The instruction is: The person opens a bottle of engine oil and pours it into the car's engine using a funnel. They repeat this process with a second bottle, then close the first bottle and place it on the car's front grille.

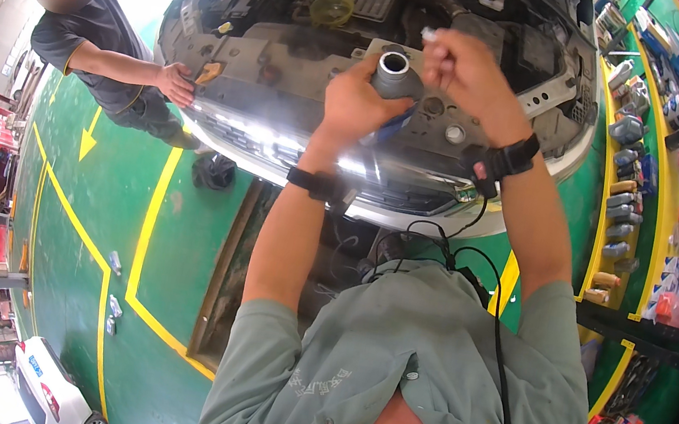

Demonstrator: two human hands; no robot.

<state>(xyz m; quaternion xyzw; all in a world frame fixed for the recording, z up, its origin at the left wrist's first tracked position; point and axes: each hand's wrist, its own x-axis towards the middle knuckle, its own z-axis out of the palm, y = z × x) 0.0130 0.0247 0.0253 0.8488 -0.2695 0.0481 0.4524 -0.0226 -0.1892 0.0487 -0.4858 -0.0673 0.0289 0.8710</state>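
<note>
Left hand (356, 102) wraps grey bottle (399, 86); I expect stiff, slippery plastic, best gripped below neck (393, 73). Right hand (459, 70) pinches small whitish piece (428, 34).

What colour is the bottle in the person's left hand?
The bottle is grey; it shows best in the head view.

a head-worn camera (fisheye) looks steeply down.

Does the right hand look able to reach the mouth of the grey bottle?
Probably yes: the right hand is close beside the open mouth of the grey bottle, with nothing visible between them, though it holds a small whitish thing.
</note>
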